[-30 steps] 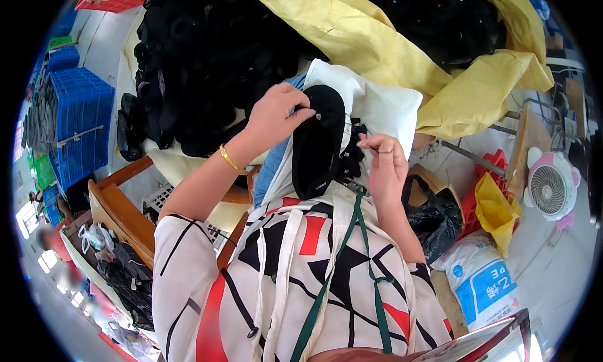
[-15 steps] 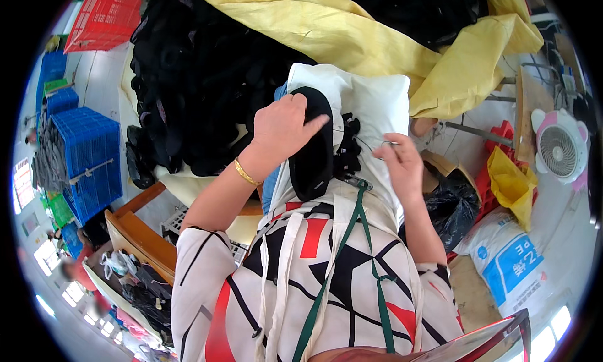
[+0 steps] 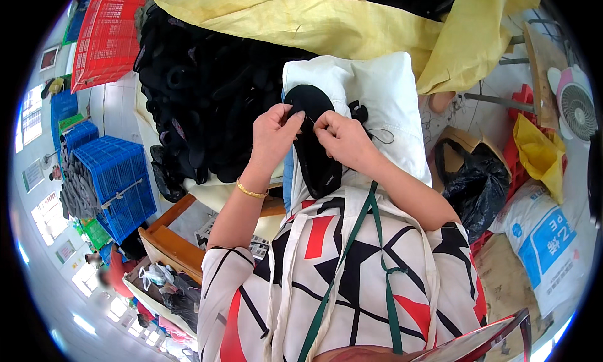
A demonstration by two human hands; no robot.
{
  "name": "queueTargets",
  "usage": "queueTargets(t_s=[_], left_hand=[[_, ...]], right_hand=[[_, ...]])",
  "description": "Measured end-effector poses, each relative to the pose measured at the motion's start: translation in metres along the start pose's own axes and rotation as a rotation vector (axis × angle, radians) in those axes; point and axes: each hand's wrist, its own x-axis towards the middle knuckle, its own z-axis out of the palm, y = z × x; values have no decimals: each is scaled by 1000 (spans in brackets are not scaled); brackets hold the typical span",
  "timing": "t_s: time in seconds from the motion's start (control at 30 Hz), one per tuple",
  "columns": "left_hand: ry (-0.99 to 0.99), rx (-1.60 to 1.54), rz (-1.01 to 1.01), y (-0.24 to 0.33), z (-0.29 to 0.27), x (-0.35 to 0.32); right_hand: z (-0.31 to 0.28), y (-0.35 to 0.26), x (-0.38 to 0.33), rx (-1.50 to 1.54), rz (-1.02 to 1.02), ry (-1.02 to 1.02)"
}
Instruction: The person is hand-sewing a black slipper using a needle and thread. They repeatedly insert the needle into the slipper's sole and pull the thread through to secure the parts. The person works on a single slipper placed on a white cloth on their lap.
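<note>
A black slipper [image 3: 323, 173] is lying on white cloth [image 3: 392, 98]. Fingers of the left hand [image 3: 272, 132] are pinching its edge, fingers of the right hand [image 3: 345, 141] are pinching a thin thing [image 3: 311, 119], and a black heap [image 3: 210, 98] is sitting behind.

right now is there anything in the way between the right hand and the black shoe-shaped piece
Nothing visible: the right hand has its fingers right at the black shoe-shaped piece. The small black bundle lies off to the piece's right.
</note>
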Motion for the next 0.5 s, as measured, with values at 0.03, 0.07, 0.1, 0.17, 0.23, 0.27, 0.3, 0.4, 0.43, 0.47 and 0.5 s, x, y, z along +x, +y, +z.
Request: queueTargets(t_s=[0.03, 0.07, 0.1, 0.17, 0.23, 0.27, 0.3, 0.4, 0.43, 0.47, 0.5], left_hand=[[-1, -3, 1, 0, 0, 0], [-5, -9, -6, 1, 0, 0], [-9, -13, -12, 3, 0, 1], [-17, -23, -22, 3, 0, 1], [-18, -36, -29, 2, 0, 2], [-19, -40, -32, 2, 0, 2], [-22, -44, -36, 2, 0, 3], [-36, -41, -61, 5, 0, 5], [-40, -37, -71, 6, 0, 5], [-51, -67, -94, 5, -1, 6], [-59, -95, -116, 5, -2, 7]], right_hand=[[0, 1, 1, -11, -7, 3], [-1, 1, 1, -18, -8, 2], [-1, 1, 1, -25, -9, 2], [-2, 2, 1, -41, -18, 0], [-3, 3, 2, -64, -36, -7], [-4, 5, 4, -77, -47, -3], [-3, 8, 6, -91, -58, 2], [-2, 11, 10, -141, -109, 28], [-1, 12, 11, -159, -130, 38], [2, 16, 11, -208, -184, 86], [7, 21, 10, -256, -239, 133]])
